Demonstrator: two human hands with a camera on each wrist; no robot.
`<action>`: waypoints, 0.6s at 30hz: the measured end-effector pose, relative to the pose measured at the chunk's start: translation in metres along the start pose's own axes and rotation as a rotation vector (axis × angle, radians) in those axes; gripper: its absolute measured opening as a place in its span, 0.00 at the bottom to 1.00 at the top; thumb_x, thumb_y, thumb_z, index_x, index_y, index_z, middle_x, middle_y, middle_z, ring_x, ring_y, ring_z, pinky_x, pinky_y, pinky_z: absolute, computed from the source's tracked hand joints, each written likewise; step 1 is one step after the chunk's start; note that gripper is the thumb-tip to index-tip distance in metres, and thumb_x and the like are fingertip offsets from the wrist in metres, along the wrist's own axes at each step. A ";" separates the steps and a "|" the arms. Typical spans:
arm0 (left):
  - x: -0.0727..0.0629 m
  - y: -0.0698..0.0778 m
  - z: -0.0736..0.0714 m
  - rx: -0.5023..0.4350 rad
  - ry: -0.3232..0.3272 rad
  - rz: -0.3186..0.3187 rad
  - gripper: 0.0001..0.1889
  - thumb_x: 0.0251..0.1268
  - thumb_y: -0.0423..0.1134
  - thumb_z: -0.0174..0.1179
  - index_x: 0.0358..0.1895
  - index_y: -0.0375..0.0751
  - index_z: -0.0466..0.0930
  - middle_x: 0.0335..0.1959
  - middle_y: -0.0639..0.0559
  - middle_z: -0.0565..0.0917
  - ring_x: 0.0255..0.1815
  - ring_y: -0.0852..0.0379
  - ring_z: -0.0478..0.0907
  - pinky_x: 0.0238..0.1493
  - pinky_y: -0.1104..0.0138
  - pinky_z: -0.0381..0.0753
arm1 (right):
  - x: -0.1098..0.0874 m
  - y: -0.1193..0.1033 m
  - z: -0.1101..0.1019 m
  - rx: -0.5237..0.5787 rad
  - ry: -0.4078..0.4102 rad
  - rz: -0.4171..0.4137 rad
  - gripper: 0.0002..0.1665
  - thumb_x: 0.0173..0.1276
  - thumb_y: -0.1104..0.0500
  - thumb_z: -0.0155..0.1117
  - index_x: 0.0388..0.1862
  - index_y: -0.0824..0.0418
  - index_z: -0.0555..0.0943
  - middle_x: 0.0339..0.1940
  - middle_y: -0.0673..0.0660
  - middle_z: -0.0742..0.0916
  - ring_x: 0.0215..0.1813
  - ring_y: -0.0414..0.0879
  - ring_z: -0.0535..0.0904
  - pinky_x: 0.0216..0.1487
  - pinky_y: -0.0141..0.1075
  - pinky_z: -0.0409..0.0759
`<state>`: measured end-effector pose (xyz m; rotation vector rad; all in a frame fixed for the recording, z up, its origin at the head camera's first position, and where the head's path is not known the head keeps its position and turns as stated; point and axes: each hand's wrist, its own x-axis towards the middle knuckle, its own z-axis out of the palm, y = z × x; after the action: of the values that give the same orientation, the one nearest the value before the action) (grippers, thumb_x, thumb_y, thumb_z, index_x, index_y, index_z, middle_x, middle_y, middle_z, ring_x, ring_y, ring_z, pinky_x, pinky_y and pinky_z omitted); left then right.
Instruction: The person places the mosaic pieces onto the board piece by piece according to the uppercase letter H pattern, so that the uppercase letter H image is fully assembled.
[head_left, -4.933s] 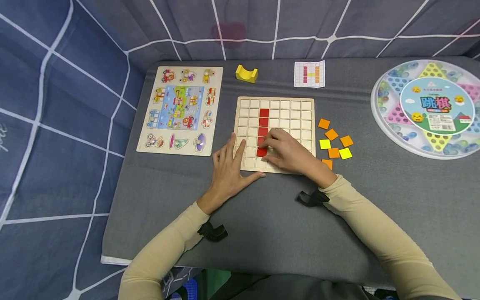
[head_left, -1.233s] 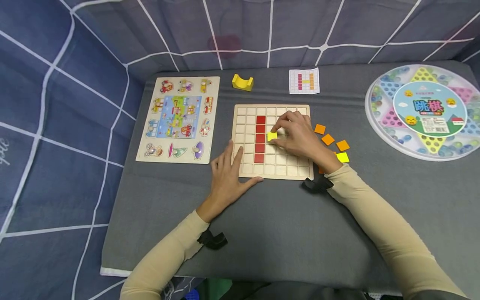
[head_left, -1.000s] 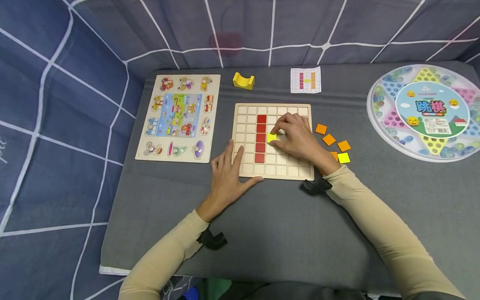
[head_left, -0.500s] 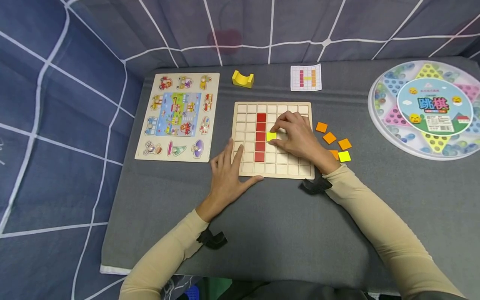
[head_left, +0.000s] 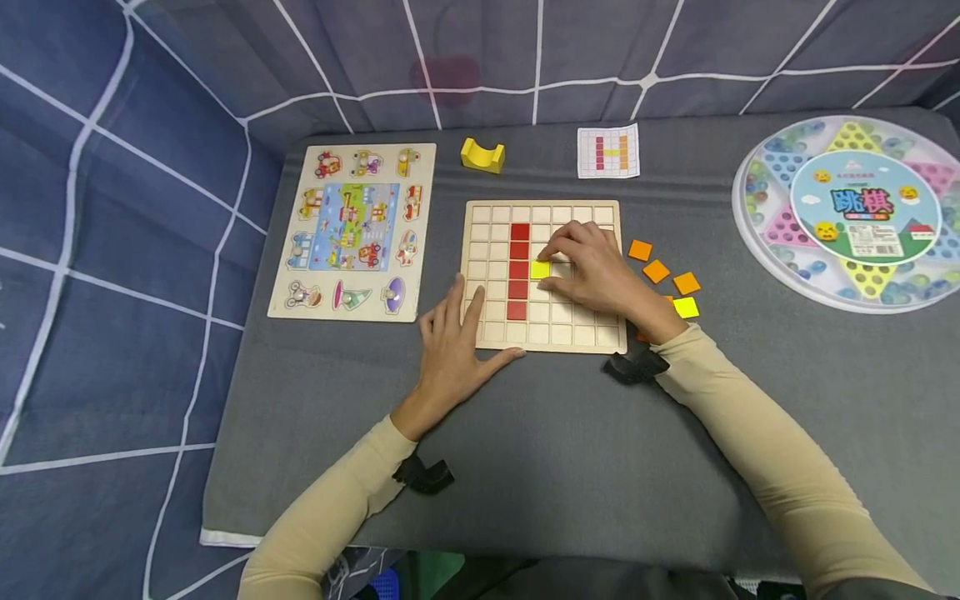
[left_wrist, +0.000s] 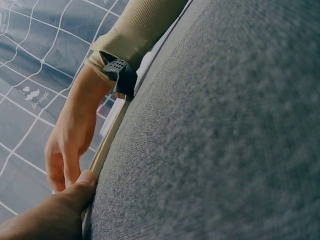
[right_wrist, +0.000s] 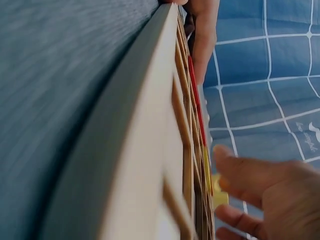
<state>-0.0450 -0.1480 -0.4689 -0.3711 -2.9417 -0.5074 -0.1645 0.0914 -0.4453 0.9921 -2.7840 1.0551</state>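
A square wooden grid board (head_left: pixel 492 333) lies mid-table, with a column of several red tiles (head_left: pixel 517 271) set in it. Right of that column a yellow tile (head_left: pixel 539 269) lies flat in the grid; my right hand (head_left: pixel 596 271) pinches it between thumb and bent forefinger. In the right wrist view the yellow tile (right_wrist: pixel 207 170) sits low in the board, between the right thumb (right_wrist: pixel 225 156) and fingers. My left hand (head_left: pixel 450 346), fingers spread, rests at the board's lower left corner, thumb along its front edge.
Loose orange tiles (head_left: pixel 656 271) and a yellow one (head_left: pixel 686 307) lie right of the board, partly under the right wrist. Behind stand a pattern card (head_left: pixel 608 152) and a yellow curved block (head_left: pixel 482 156). A picture puzzle (head_left: pixel 352 233) lies left, a round game box (head_left: pixel 855 212) right.
The right hand has left the lowest red tile and brought a yellow tile from the loose tiles to beside the red column. Lately that tile has shifted slightly left. The left hand stays put.
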 end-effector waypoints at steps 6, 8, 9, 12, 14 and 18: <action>-0.001 0.000 -0.001 -0.005 0.020 -0.005 0.56 0.47 0.70 0.67 0.75 0.39 0.59 0.78 0.36 0.51 0.71 0.40 0.60 0.58 0.46 0.57 | -0.019 0.013 -0.021 0.071 0.049 -0.062 0.17 0.57 0.59 0.76 0.45 0.60 0.84 0.48 0.57 0.82 0.53 0.54 0.72 0.55 0.50 0.63; -0.002 -0.001 -0.001 -0.005 0.027 -0.005 0.56 0.47 0.70 0.67 0.75 0.39 0.59 0.78 0.36 0.52 0.71 0.40 0.60 0.58 0.46 0.57 | -0.030 0.021 -0.030 0.066 0.082 -0.068 0.18 0.56 0.62 0.76 0.46 0.61 0.84 0.48 0.58 0.82 0.51 0.54 0.71 0.54 0.47 0.63; -0.001 -0.001 0.000 -0.008 0.030 -0.002 0.56 0.47 0.70 0.67 0.75 0.39 0.59 0.78 0.36 0.52 0.71 0.40 0.60 0.58 0.46 0.57 | -0.036 0.025 -0.036 0.058 0.099 -0.066 0.18 0.56 0.63 0.77 0.46 0.62 0.84 0.48 0.59 0.82 0.50 0.54 0.71 0.53 0.46 0.63; -0.001 0.000 0.001 -0.018 0.038 0.010 0.56 0.47 0.69 0.68 0.75 0.39 0.60 0.78 0.36 0.52 0.71 0.39 0.60 0.58 0.45 0.57 | -0.058 0.037 -0.052 0.028 0.121 -0.038 0.19 0.53 0.66 0.77 0.45 0.63 0.84 0.48 0.59 0.82 0.47 0.52 0.69 0.49 0.43 0.63; 0.000 0.001 0.002 -0.023 0.047 0.020 0.55 0.47 0.69 0.68 0.75 0.38 0.60 0.78 0.35 0.52 0.71 0.39 0.60 0.57 0.45 0.57 | -0.074 0.044 -0.062 0.011 0.120 -0.021 0.19 0.51 0.68 0.77 0.44 0.63 0.84 0.47 0.59 0.82 0.46 0.51 0.69 0.47 0.42 0.62; 0.000 0.002 0.003 -0.026 0.061 0.029 0.56 0.46 0.68 0.69 0.74 0.38 0.61 0.77 0.34 0.53 0.70 0.38 0.61 0.56 0.45 0.57 | -0.103 0.054 -0.076 -0.014 0.103 -0.012 0.20 0.47 0.70 0.78 0.41 0.63 0.85 0.43 0.58 0.82 0.45 0.49 0.68 0.47 0.41 0.60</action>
<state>-0.0452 -0.1451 -0.4710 -0.3927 -2.8693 -0.5435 -0.1290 0.2258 -0.4408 0.9238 -2.6962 1.0515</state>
